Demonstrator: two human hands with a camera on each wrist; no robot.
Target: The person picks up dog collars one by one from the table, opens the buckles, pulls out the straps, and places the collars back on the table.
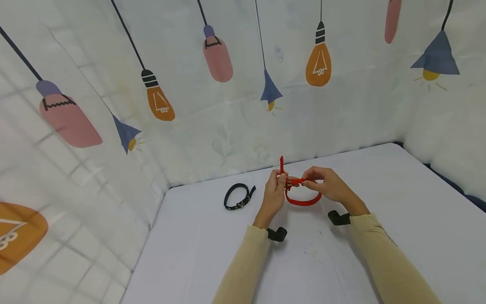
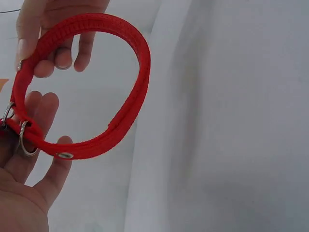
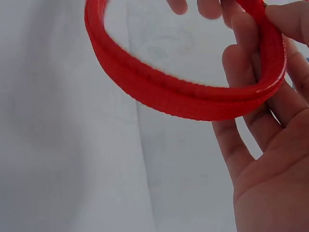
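A red buckled collar [image 1: 303, 203], bent into a loop, is held above the table between both hands. My left hand [image 1: 274, 192] grips it at the buckle end, and the strap's free tip [image 1: 282, 164] sticks up above the thumb. My right hand [image 1: 332, 185] pinches the band on the opposite side with thumb and fingertips. In the left wrist view, a metal D-ring [image 2: 22, 139] hangs near the left fingers, and a small metal eyelet [image 2: 64, 155] shows on the band. The buckle is mostly hidden there. The right wrist view shows the smooth folded band [image 3: 174, 99].
On the white table [image 1: 190, 253], left of my hands, lies a black collar [image 1: 232, 207], closed into a loop with a metal buckle [image 1: 241, 204]. A white cloth backdrop [image 1: 243, 126] printed with lamps stands behind and to the sides.
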